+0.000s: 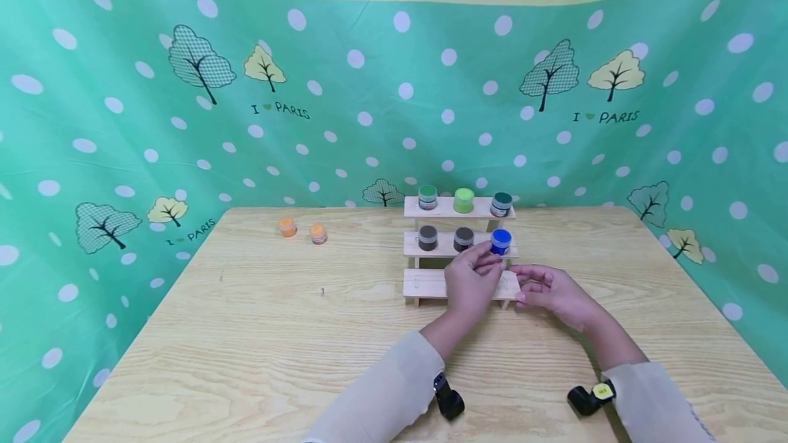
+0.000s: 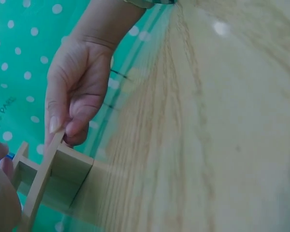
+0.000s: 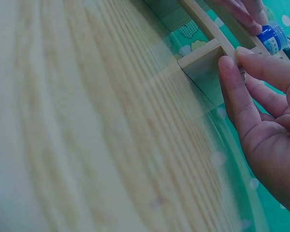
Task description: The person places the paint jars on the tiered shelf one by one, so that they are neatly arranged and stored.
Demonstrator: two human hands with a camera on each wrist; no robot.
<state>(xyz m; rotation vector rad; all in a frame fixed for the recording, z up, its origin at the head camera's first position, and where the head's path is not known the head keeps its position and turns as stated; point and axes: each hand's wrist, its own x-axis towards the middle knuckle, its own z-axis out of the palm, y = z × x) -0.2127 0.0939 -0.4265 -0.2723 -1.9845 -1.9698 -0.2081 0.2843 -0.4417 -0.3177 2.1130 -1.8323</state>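
Note:
A three-tier wooden display rack [image 1: 425,282] stands on the table. At the right end of its middle tier is a small blue paint jar [image 1: 501,240], with the fingers of my left hand [image 1: 473,284] pinching its near side. My right hand [image 1: 557,294] grips the right end of the bottom tier; the right wrist view shows thumb and fingers around the board's end [image 3: 227,48]. Two dark-lidded jars, one left [image 1: 427,238] and one centre [image 1: 464,239], share the middle tier. My left hand partly hides the bottom tier.
On the top tier stand a green jar [image 1: 427,197], a light green jar [image 1: 464,200] and a dark green jar [image 1: 501,204]. Two orange jars, one left [image 1: 286,227] and one right [image 1: 317,234], sit at the table's back left. A polka-dot cloth [image 1: 345,122] hangs behind.

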